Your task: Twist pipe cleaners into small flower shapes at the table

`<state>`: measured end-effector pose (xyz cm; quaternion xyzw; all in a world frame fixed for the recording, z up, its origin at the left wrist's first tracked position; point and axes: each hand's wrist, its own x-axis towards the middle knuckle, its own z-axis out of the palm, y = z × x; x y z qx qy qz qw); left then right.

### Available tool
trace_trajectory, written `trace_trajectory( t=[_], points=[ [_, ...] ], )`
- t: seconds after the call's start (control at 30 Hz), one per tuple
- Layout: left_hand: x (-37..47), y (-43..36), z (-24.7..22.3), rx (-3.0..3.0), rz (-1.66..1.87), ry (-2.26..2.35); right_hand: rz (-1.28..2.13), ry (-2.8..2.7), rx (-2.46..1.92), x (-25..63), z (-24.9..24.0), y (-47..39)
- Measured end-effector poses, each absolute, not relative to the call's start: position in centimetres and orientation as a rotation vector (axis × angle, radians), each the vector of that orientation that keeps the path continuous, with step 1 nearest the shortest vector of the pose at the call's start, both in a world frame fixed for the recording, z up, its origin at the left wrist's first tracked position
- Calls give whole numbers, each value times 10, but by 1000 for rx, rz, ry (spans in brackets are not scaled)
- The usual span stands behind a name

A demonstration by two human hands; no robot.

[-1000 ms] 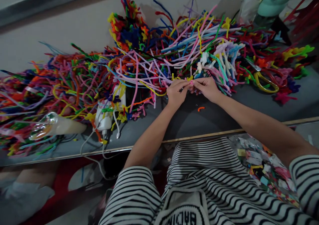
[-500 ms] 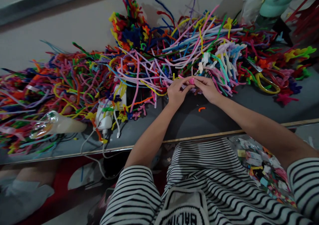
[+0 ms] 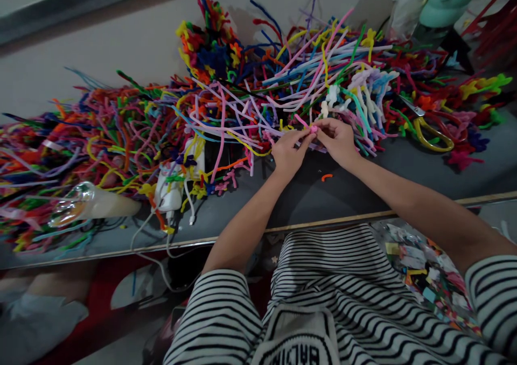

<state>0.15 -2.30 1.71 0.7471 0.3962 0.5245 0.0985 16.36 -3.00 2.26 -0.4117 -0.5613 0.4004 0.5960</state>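
Observation:
Between my fingertips is a pink pipe cleaner [image 3: 314, 130], bunched into a small shape where both hands meet, with a short pink end poking up to the left. My left hand [image 3: 290, 148] pinches it from the left, fingers closed. From the right, my right hand [image 3: 337, 141] grips the same piece between thumb and fingers. Just beyond my hands lies a bundle of pale pipe-cleaner flowers [image 3: 365, 98]. A short orange pipe-cleaner scrap [image 3: 327, 177] rests on the grey table [image 3: 335, 203] below my hands.
A long heap of coloured pipe cleaners [image 3: 133, 117] runs along the wall. Yellow-handled scissors [image 3: 434, 137] lie at the right. A white charger [image 3: 168, 192] with cables and a tipped plastic cup [image 3: 100, 201] are at the left. A person's leg [image 3: 44, 289] shows lower left.
My fingers have shifted around the pink pipe cleaner, and its short end now stands out more clearly to the upper left. Both hands stay together in the same spot.

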Motion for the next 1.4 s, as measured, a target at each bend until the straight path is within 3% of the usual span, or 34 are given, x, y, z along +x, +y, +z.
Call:
trace_trajectory(
  t=[0.27, 0.63, 0.87, 1.1, 1.4],
  points=[
    [9, -30, 19, 2085, 1514, 1317, 647, -1365, -1081, 163, 28, -38],
    [9, -30, 21, 2102, 1412, 1274, 646, -1344, -1044, 164, 14, -27],
    [6, -22, 19, 1918, 1409, 1046, 909, -1276, -996, 164, 22, -30],
    [8, -23, 17, 1885, 1476, 1121, 1201, -1113, -977, 161, 21, -30],
    [-4, -19, 22, 2479, 1590, 1065, 754, -1465, -1006, 165, 23, -34]
  ],
)
